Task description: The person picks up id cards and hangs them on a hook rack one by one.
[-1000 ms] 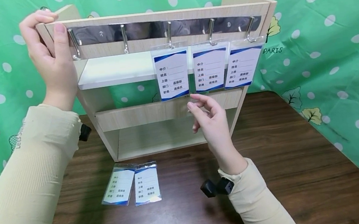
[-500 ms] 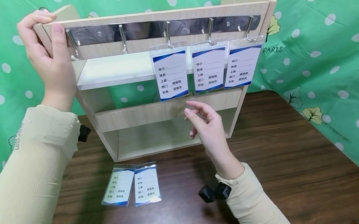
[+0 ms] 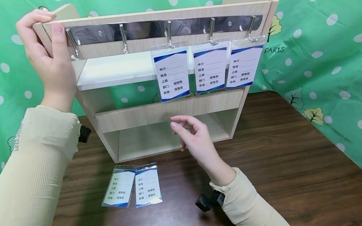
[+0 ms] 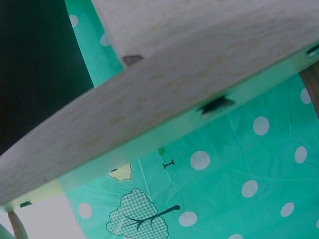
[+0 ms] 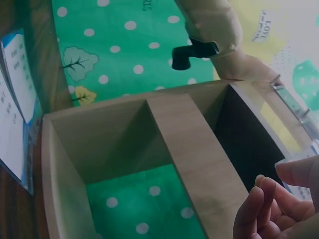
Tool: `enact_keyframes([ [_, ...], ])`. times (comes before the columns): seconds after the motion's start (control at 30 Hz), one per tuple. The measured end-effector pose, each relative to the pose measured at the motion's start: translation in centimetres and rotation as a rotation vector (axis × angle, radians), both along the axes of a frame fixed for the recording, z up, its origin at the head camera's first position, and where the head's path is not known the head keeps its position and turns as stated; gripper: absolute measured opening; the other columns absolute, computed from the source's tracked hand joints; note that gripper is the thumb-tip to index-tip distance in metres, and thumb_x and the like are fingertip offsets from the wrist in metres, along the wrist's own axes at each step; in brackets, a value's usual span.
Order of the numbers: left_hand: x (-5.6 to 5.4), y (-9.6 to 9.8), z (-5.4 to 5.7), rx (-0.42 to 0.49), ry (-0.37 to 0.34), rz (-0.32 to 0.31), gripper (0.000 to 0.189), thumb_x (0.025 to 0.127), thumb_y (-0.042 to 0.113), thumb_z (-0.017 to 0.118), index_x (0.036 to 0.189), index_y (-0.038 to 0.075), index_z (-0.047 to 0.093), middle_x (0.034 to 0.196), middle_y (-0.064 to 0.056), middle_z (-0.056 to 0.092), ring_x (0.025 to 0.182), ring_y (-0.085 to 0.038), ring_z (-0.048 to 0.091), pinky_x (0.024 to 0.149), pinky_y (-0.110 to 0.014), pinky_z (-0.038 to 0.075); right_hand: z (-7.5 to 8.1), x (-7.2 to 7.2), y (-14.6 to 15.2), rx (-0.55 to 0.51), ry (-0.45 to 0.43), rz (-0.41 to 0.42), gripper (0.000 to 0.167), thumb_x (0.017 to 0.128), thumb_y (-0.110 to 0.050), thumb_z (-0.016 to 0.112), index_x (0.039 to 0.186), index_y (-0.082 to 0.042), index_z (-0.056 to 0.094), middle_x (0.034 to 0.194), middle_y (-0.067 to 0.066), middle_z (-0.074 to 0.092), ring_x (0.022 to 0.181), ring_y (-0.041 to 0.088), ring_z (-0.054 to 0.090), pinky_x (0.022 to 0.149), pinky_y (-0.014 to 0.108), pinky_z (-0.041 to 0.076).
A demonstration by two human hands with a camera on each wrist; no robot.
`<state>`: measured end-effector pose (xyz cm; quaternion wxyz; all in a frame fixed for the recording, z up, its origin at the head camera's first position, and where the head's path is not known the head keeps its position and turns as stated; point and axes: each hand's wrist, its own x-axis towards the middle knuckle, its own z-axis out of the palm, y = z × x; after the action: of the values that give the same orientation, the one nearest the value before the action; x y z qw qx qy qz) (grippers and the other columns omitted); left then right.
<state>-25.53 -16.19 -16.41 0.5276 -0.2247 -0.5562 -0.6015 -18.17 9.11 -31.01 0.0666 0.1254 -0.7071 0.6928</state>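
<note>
My left hand (image 3: pixel 50 57) grips the upper left corner of a wooden shelf (image 3: pixel 167 112), thumb on the front board and fingers over the top. A metal hook rail (image 3: pixel 147 29) runs along that board. Clear-sleeved name badges hang from its three right-hand hooks: a middle badge (image 3: pixel 173 75), another badge (image 3: pixel 211 69) and the rightmost badge (image 3: pixel 244 66). Below them my right hand (image 3: pixel 195 137) hovers before the lower compartment, fingers loosely bent and holding nothing. On the table lie a tilted badge (image 3: pixel 120 188) and a straighter badge (image 3: pixel 147 185), their top corners touching or overlapping.
The dark wooden table (image 3: pixel 292 167) carries the shelf. Behind and beside it hangs a green dotted cloth (image 3: pixel 337 60). The left hook (image 3: pixel 73 45) and second hook (image 3: pixel 124 39) bear nothing. The shelf's side panel (image 4: pixel 149 109) fills much of the left wrist view.
My right hand has moved down and left, away from the hanging badges. My left hand stays on the shelf corner, and the badges stay where they were.
</note>
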Motion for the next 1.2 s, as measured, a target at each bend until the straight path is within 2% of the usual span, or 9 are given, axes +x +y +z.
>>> enact_keyframes([
  [0.4,0.0,0.1,0.1,0.017,0.004,-0.015,0.012,0.091,0.003,0.048,0.097,0.013,0.052,0.108,-0.001,0.055,0.112,-0.022,0.053,0.1,-0.025,0.041,-1.1,0.6,-1.4,0.067,-0.027,0.104,0.024,0.096,-0.01,0.06,0.117,0.0,0.066,0.087,0.017,0.06,0.047,0.009,0.046,0.049,0.022,0.046],
  [0.63,0.0,0.1,0.1,0.016,-0.006,-0.012,0.012,0.091,0.004,0.048,0.098,0.013,0.052,0.109,-0.001,0.055,0.111,-0.021,0.053,0.098,-0.025,0.042,-1.5,0.6,-1.8,0.114,-0.034,0.145,0.023,0.096,-0.012,0.061,0.116,0.0,0.067,0.09,0.024,0.06,0.047,0.014,0.046,0.049,0.024,0.046],
  [0.87,-0.1,0.0,0.0,0.008,0.0,-0.001,0.012,0.091,0.004,0.047,0.098,0.013,0.052,0.109,0.0,0.055,0.111,-0.021,0.053,0.098,-0.025,0.041,-2.1,0.6,-2.0,0.204,-0.05,0.176,0.022,0.097,-0.015,0.062,0.115,-0.004,0.068,0.087,0.015,0.06,0.049,0.016,0.05,0.05,0.026,0.048],
  [1.03,-0.2,-0.1,0.0,0.001,-0.004,0.001,0.012,0.091,0.004,0.047,0.098,0.013,0.051,0.11,0.0,0.055,0.112,-0.02,0.052,0.099,-0.025,0.041,-2.6,0.5,-2.2,0.253,-0.055,0.19,0.022,0.097,-0.017,0.062,0.114,-0.006,0.069,0.085,0.005,0.059,0.054,0.03,0.055,0.053,0.039,0.053],
  [1.1,-0.2,-0.1,0.0,0.003,-0.007,-0.004,0.012,0.091,0.004,0.047,0.098,0.013,0.051,0.11,0.0,0.055,0.112,-0.02,0.052,0.098,-0.025,0.041,-2.9,0.4,-2.3,0.259,-0.054,0.196,0.022,0.097,-0.017,0.061,0.114,-0.006,0.069,0.085,0.007,0.06,0.055,0.032,0.056,0.053,0.044,0.053],
  [1.2,-0.2,0.0,0.0,0.011,-0.004,-0.013,0.012,0.091,0.004,0.047,0.098,0.013,0.051,0.109,-0.001,0.055,0.111,-0.02,0.052,0.097,-0.025,0.042,-3.2,0.3,-2.4,0.259,-0.051,0.208,0.022,0.097,-0.017,0.061,0.113,-0.005,0.069,0.086,0.012,0.06,0.054,0.028,0.056,0.052,0.039,0.053],
])
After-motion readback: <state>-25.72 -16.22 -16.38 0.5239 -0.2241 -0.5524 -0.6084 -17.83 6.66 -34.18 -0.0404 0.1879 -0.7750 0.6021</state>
